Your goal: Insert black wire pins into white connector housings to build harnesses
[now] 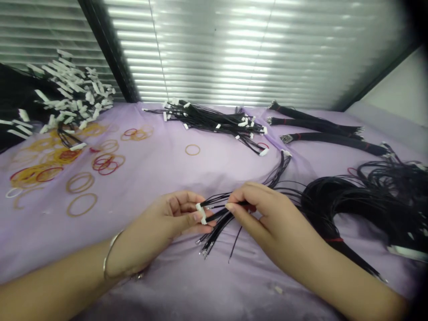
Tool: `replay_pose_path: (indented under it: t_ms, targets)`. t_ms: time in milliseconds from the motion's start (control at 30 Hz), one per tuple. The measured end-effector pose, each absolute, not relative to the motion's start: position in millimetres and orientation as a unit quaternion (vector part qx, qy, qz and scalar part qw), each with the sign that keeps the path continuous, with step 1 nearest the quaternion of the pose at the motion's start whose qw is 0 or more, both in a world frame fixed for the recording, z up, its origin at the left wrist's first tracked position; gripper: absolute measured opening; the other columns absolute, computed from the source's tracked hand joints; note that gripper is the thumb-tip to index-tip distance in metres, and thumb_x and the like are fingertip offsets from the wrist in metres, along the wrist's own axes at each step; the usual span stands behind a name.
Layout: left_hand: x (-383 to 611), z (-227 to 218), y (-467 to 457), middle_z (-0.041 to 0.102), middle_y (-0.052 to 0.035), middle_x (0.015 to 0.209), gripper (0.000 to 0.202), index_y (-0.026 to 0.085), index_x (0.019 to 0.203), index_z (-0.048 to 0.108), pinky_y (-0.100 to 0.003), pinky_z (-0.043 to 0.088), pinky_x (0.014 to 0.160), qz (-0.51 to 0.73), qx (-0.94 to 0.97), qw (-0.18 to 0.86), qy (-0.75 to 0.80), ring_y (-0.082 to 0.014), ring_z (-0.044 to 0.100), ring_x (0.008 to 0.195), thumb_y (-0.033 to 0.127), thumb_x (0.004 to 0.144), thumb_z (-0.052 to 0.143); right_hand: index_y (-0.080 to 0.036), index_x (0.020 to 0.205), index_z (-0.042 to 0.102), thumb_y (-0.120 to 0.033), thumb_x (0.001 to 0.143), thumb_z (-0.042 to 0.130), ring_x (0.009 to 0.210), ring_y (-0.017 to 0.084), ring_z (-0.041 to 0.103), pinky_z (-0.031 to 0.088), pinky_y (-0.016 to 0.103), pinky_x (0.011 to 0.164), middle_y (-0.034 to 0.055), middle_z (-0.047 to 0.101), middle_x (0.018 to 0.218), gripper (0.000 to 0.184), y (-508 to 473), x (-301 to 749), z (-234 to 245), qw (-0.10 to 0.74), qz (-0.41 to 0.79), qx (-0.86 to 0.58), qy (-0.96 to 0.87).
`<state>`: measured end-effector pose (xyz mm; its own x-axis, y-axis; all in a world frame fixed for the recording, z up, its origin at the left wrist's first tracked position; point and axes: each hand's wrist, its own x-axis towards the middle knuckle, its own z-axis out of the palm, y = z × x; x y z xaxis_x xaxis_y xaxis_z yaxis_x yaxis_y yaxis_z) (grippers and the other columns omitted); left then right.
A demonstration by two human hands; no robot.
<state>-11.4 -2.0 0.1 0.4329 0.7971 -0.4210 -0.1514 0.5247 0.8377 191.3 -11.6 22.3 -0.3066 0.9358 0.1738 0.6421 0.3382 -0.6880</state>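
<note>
Between the thumb and fingers of my left hand (pixel 167 218) is a small white connector housing (pixel 201 213). Several black wires run from the housing toward the right. My right hand (pixel 257 214) pinches a black wire (pixel 219 206) whose bare metal end points at the housing, close to its face. More loose black wires (pixel 214 234) with metal tips hang below the right fingers. Whether the wire tip touches the housing I cannot tell.
Rubber bands (pixel 80 183) lie scattered at left, below a heap of white connectors (pixel 73 89). Finished-looking black harnesses (pixel 214 120) lie at the back. Tied wire bundles (pixel 321 129) are at back right, with a thick curved wire bundle (pixel 317 205) at right. Window blinds (pixel 234 49) stand behind.
</note>
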Motion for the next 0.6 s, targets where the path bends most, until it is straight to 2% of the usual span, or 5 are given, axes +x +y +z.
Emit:
replay_pose_path:
  t_ms: [233, 433, 600]
  targets:
    - [-9.3, 1.6, -2.2, 0.072, -0.0001, 0.084, 0.020, 0.016, 0.092, 0.058, -0.024, 0.058, 0.079, 0.297, 0.386, 0.760, 0.429, -0.0103, 0.069, 0.080, 0.018, 0.079, 0.074, -0.018, 0.069, 0.060, -0.012, 0.078, 0.058, 0.067, 0.009, 0.052, 0.038, 0.022, 0.061, -0.0024, 0.059, 0.071, 0.011, -9.9, 189.1, 21.5, 0.254, 0.257, -0.526, -0.770]
    - [-11.5, -4.6, -1.5, 0.071, -0.0001, 0.085, 0.016, 0.016, 0.092, 0.056, -0.019, 0.057, 0.078, 0.275, 0.406, 0.771, 0.406, -0.0097, 0.068, 0.083, 0.017, 0.083, 0.069, -0.018, 0.067, 0.059, -0.014, 0.080, 0.057, 0.062, 0.008, 0.050, 0.036, 0.020, 0.056, -0.0037, 0.058, 0.065, 0.014, -9.2, 189.5, 23.9, 0.228, 0.254, -0.524, -0.780]
    - [-10.2, 2.5, -0.6, 0.069, 0.0008, 0.080, 0.013, 0.016, 0.086, 0.058, -0.017, 0.055, 0.072, 0.262, 0.410, 0.763, 0.425, -0.0096, 0.067, 0.077, 0.013, 0.081, 0.070, -0.019, 0.064, 0.058, -0.016, 0.080, 0.057, 0.056, 0.008, 0.050, 0.037, 0.020, 0.050, -0.0039, 0.057, 0.061, 0.017, -10.3, 191.3, 23.0, 0.221, 0.259, -0.517, -0.785]
